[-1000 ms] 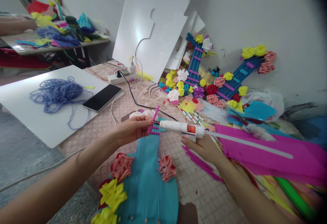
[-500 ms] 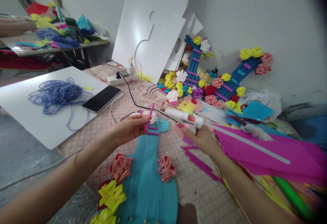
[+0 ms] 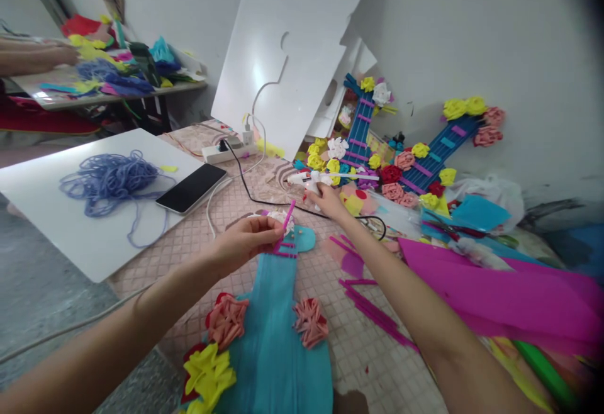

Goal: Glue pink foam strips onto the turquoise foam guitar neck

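Note:
Between the thumb and fingers of my left hand [image 3: 257, 236] is a thin magenta strip [image 3: 289, 216], tilted upright above the neck of a turquoise guitar shape [image 3: 274, 301]. Magenta bars cross the top of that neck, and folded salmon flowers [image 3: 310, 323] and a yellow flower [image 3: 209, 373] sit on its body. My right hand [image 3: 328, 202] is farther back, its fingers around the handle of a white hot glue gun [image 3: 309, 179], nozzle to the left, with a glue stick out of its rear. More magenta strips [image 3: 377, 313] lie right of the neck.
A phone [image 3: 191, 187] and tangled blue yarn [image 3: 111, 178] rest on a white board [image 3: 94, 250] at left. Behind are a power strip [image 3: 229, 151], cords and two dark blue flowered guitars [image 3: 361, 128]. Magenta sheets [image 3: 491, 288] lie at right. Another person's hands [image 3: 61, 55] are at the far table.
My right hand has carried the glue gun back and to the left, away from the strip. My left hand still pinches the strip above the neck. The view has shifted slightly.

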`<state>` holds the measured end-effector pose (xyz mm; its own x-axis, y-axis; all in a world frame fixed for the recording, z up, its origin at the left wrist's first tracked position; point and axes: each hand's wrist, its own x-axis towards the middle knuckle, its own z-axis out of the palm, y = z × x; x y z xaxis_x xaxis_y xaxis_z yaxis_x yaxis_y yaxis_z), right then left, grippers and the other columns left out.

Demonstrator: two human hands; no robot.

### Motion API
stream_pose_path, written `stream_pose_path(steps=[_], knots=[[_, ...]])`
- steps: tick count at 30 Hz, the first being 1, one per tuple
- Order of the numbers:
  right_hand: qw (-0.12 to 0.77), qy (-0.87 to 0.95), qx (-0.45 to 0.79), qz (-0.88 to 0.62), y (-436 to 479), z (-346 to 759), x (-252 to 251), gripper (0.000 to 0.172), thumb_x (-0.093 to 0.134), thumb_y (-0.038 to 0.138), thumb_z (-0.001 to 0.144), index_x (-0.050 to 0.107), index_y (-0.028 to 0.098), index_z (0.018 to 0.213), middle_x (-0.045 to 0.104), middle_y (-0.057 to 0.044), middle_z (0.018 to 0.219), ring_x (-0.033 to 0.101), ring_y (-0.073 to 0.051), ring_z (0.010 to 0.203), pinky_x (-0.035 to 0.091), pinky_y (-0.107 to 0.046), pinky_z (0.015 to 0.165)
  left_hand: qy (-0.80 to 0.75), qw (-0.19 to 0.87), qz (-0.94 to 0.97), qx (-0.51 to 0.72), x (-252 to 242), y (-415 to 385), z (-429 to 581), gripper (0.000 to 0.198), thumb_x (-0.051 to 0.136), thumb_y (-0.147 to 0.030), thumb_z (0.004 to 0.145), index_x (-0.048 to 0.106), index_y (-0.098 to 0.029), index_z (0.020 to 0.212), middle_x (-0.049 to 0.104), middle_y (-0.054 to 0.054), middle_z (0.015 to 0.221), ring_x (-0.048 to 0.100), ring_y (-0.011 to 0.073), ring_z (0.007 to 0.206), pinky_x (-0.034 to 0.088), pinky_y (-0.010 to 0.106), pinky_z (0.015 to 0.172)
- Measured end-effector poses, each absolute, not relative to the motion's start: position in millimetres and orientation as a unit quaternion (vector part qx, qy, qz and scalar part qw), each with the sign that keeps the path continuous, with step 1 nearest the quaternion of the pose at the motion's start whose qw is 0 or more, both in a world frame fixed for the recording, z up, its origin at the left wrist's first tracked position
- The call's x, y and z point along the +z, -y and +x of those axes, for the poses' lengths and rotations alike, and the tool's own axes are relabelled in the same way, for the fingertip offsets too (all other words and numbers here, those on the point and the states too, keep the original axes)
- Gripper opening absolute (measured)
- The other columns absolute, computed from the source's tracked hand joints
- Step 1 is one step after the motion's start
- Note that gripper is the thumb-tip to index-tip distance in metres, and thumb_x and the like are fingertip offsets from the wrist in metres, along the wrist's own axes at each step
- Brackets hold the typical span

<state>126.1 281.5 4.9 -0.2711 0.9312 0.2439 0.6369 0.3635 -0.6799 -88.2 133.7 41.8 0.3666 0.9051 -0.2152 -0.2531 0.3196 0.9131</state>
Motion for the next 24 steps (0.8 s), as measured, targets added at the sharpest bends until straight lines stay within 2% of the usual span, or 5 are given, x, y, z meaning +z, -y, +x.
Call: stream_pose_path(steps=[6, 11, 17, 21, 24], knots=[[0.333, 0.751, 0.2, -0.533, -269.4, 143.5, 1.4, 0.032, 0.059, 0.032, 0.078, 0.056, 0.016, 0.106, 0.067, -0.008, 0.09, 0.062, -0.023, 0.086, 0.048, -0.039, 0.08, -0.454, 0.507, 0.626, 0.381, 46.0, -128.6, -88.8, 0.015, 0.063, -0.029, 0.079, 0.06, -0.016, 0.082, 0.06, 0.0, 0.072, 0.054, 0.0101, 0.065, 0.042, 0.022, 0.059], [0.324, 0.757, 0.203, -0.529, -259.4, 150.7, 5.5, 0.03, 0.061, 0.025, 0.077, 0.06, 0.017, 0.106, 0.071, -0.008, 0.09, 0.066, -0.022, 0.083, 0.053, -0.037, 0.075, -0.494, 0.287, 0.745, 0.343, 51.7, -120.2, -84.5, 0.007, 0.056, -0.021, 0.082, 0.061, -0.017, 0.083, 0.062, 0.001, 0.078, 0.054, 0.0122, 0.069, 0.041, 0.025, 0.062], [0.321, 0.773, 0.178, -0.517, -251.6, 145.6, 9.1, 0.026, 0.064, 0.015, 0.073, 0.062, 0.016, 0.099, 0.07, -0.01, 0.095, 0.066, -0.023, 0.087, 0.053, -0.038, 0.078, -0.483, 0.242, 0.777, 0.324, 50.5, -119.5, -80.8, 0.006, 0.055, -0.017, 0.082, 0.06, -0.017, 0.08, 0.059, 0.001, 0.075, 0.054, 0.0124, 0.069, 0.042, 0.025, 0.063], [0.337, 0.77, 0.149, -0.52, -243.7, 144.5, 13.0, 0.027, 0.063, 0.017, 0.075, 0.059, 0.016, 0.101, 0.066, -0.012, 0.1, 0.063, -0.024, 0.091, 0.051, -0.038, 0.08, -0.485, 0.237, 0.78, 0.315, 49.8, -121.1, -80.7, 0.006, 0.055, -0.016, 0.081, 0.061, -0.017, 0.081, 0.059, 0.001, 0.076, 0.054, 0.0126, 0.069, 0.042, 0.025, 0.064], [0.352, 0.77, 0.118, -0.519, -226.1, 146.9, 18.7, 0.017, 0.061, 0.021, 0.077, 0.059, 0.017, 0.094, 0.063, -0.011, 0.1, 0.058, -0.025, 0.095, 0.047, -0.041, 0.085, -0.487, 0.232, 0.784, 0.307, 50.1, -121.0, -81.5, 0.007, 0.054, -0.017, 0.082, 0.061, -0.017, 0.082, 0.059, 0.002, 0.079, 0.055, 0.0131, 0.071, 0.043, 0.026, 0.065]])
